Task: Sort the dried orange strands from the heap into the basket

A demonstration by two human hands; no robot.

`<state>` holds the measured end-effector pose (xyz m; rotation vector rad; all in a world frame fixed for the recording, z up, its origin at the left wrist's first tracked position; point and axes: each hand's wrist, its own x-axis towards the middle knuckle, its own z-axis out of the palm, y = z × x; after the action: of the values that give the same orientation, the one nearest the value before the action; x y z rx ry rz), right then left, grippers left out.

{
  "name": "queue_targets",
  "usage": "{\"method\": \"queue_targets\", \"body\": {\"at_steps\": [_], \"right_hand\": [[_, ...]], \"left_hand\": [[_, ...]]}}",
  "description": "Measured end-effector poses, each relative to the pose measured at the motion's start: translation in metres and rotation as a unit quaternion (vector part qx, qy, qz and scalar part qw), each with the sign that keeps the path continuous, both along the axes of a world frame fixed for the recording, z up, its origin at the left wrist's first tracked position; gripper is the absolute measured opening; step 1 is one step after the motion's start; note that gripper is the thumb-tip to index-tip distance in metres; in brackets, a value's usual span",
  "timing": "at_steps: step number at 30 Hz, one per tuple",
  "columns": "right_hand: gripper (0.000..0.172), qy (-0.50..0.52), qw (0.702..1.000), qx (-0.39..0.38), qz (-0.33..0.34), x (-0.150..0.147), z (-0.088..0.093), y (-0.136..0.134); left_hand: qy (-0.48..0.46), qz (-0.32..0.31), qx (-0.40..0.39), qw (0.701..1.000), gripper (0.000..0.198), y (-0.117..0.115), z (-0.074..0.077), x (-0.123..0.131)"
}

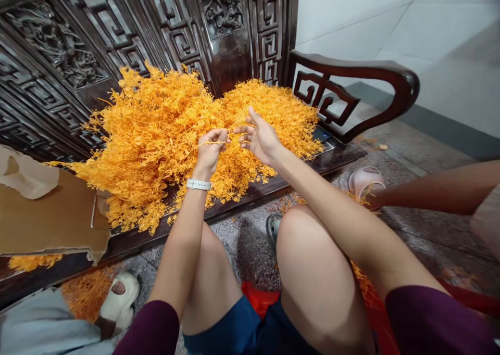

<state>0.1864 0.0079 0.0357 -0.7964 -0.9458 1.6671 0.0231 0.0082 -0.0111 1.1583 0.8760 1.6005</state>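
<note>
My left hand, with a pale band on its wrist, is closed in a pinch on a thin yellow-orange stem. Just to its right, my right hand is open, thumb raised and fingers loosely spread towards the left fingertips. Whether a fine strand runs between the two hands is too small to tell. Behind and below both hands lies a big heap of yellow-orange artificial flower sprays, with a second mound of sprays to the right.
The heap lies on a dark carved wooden bench with a curved armrest. A cardboard box stands at the left. Two other people's feet show, in a cream clog and a pink slipper. Orange scraps litter the floor.
</note>
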Motion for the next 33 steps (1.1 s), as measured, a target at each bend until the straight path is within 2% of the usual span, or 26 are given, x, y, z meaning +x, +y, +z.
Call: {"method": "queue_targets", "body": {"at_steps": [3,6,7,9,12,14,16,20,23,25,28,30,33], "right_hand": [[0.043,-0.003,1.0,0.01,-0.014,0.002,-0.001,0.002],[0.029,-0.026,0.999,0.029,-0.036,0.003,-0.003,-0.001],[0.03,-0.036,0.998,0.029,-0.037,0.003,-0.003,-0.003],[0.042,-0.045,0.999,0.017,-0.018,0.004,-0.004,-0.006],[0.064,-0.028,0.998,-0.003,0.052,0.008,-0.009,-0.006],[0.061,-0.031,0.994,0.008,0.1,0.011,-0.012,-0.006],[0.054,-0.045,0.99,0.036,0.13,0.013,-0.012,-0.006],[0.049,-0.073,0.987,0.087,0.111,0.013,-0.013,-0.005],[0.057,-0.09,0.988,0.091,0.082,0.012,-0.013,-0.004],[0.064,-0.102,0.985,0.101,0.093,0.011,-0.012,-0.005],[0.066,-0.141,0.97,0.135,0.147,0.011,-0.011,-0.006],[0.057,-0.197,0.951,0.173,0.165,0.012,-0.011,-0.003],[0.039,-0.288,0.917,0.244,0.129,0.018,-0.01,0.006]], "left_hand": [[0.038,-0.008,-0.012,0.999,0.021,-0.001,0.001,-0.004],[0.051,-0.045,-0.009,0.998,0.028,-0.007,0.006,-0.004],[0.052,-0.051,-0.013,0.997,0.031,-0.011,0.007,-0.003],[0.062,-0.049,-0.027,0.997,0.036,-0.016,0.009,-0.001],[0.052,-0.032,-0.034,0.998,0.039,-0.018,0.006,0.0],[0.039,-0.039,-0.032,0.998,0.043,-0.017,0.004,-0.001],[0.044,-0.045,-0.018,0.998,0.039,-0.016,0.004,-0.003],[0.081,-0.044,0.001,0.996,0.031,-0.013,0.006,-0.008],[0.054,-0.053,-0.027,0.997,0.03,-0.01,0.005,-0.008],[0.021,-0.072,-0.045,0.996,0.033,-0.01,0.005,-0.005],[-0.021,-0.062,-0.075,0.995,0.042,-0.01,0.008,0.0],[-0.029,-0.044,-0.1,0.994,0.048,-0.01,0.012,0.002],[0.042,-0.084,-0.099,0.991,0.053,-0.011,0.017,-0.003]]}}
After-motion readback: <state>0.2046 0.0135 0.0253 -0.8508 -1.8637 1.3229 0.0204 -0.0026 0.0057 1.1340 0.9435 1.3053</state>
